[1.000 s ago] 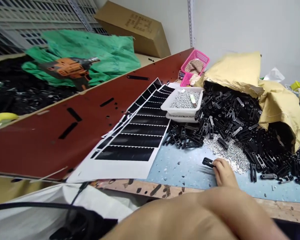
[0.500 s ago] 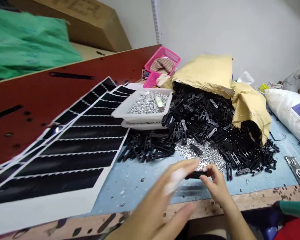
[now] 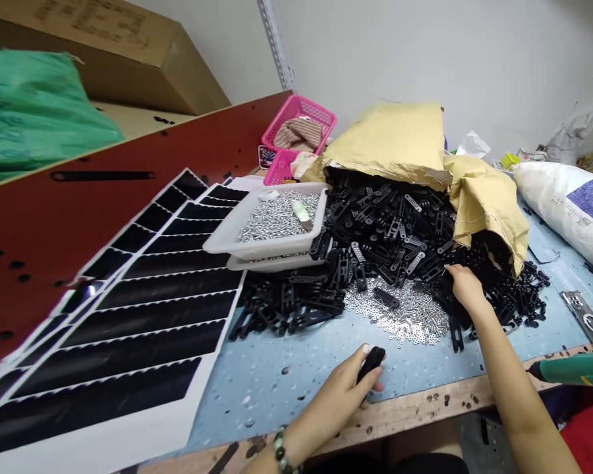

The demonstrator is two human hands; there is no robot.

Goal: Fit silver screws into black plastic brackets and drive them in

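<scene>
A black plastic part (image 3: 372, 363) is gripped between the thumb and fingers of my left hand (image 3: 346, 392), above the blue table surface near its front edge. My right hand (image 3: 467, 289) reaches to the right side of the heap of black parts (image 3: 400, 224). Its fingers are pressed together at the pile, and what they hold, if anything, is too small to name. Between the hands and the heap lies a spread of small silver screws and nuts (image 3: 405, 313), with one black piece (image 3: 386, 297) on top.
A white tray of screws (image 3: 277, 220) stands left of the heap. Paper sacks (image 3: 390, 141) lie behind it. Sheets of black strips (image 3: 148, 283) cover the left side. A green tool (image 3: 573, 370) and a metal plate (image 3: 587, 319) are at the right.
My hands have moved apart. The left now holds the black part near the front edge, while the right has left that part and reached up to the pile. The view has shifted slightly.
</scene>
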